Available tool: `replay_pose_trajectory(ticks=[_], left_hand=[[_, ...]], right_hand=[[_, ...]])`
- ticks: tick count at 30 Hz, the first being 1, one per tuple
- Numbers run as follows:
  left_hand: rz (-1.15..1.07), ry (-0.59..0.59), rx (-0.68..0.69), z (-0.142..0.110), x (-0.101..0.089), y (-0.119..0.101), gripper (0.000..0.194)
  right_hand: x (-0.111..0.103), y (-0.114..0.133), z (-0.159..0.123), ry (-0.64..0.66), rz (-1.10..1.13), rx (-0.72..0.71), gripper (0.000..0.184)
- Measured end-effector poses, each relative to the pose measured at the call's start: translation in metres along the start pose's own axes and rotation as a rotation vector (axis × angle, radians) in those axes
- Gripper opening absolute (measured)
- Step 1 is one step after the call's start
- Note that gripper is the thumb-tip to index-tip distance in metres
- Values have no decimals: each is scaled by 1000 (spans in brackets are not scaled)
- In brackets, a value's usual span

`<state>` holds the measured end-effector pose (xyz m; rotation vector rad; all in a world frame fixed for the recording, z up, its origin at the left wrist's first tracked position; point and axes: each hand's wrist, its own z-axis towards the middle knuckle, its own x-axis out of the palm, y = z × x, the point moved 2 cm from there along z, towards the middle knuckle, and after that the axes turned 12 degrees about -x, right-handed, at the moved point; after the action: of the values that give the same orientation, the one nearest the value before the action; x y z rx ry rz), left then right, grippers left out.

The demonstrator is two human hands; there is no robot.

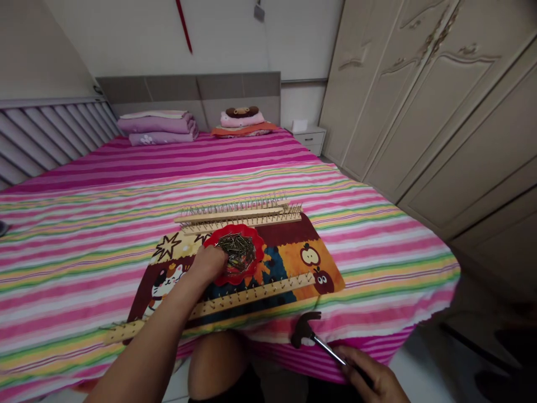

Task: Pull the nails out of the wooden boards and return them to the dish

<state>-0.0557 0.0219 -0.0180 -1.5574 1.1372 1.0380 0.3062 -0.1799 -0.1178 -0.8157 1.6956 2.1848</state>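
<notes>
Head camera: nails (239, 246) are held in a red bowl (259, 252) at the middle of the mat (316, 229), reached into by the left hand (212, 262), whose finger closure cannot be told; a hammer (328, 349) is gripped in the right hand (380, 376) at the near edge of the bed (386, 240).

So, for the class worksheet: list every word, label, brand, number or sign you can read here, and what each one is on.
None can be read.
Patterned mat: pictures such as a cat and apples, no legible lettering.
Hammer in the right hand: no legible brand; any marking is too small.
Small grey object on the wall: too small to tell.
</notes>
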Motion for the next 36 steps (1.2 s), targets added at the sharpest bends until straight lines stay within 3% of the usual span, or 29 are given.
replay_pose_trajectory(ticks=[3, 7, 14, 23, 27, 31, 36], left_hand=[[30, 123, 43, 3, -1, 1, 27], [-87, 221, 102, -1, -11, 7, 24], [-641, 288, 46, -23, -30, 26, 25], [-1168, 141, -92, -39, -38, 38, 31], [-1278, 126, -126, -61, -39, 42, 39], [-1339, 35, -188, -91, -37, 52, 50], [-1358, -129, -288, -126, -14, 69, 51]], right_hand=[[1, -1, -1, 4, -5, 6, 29], [3, -2, -2, 6, -20, 9, 28], [2, 2, 0, -11, -19, -14, 29], [3, 13, 5, -42, -26, -14, 29], [3, 15, 4, -41, -51, -23, 28], [3, 14, 3, -28, -59, -13, 30], [5, 12, 2, -19, -67, -2, 32]])
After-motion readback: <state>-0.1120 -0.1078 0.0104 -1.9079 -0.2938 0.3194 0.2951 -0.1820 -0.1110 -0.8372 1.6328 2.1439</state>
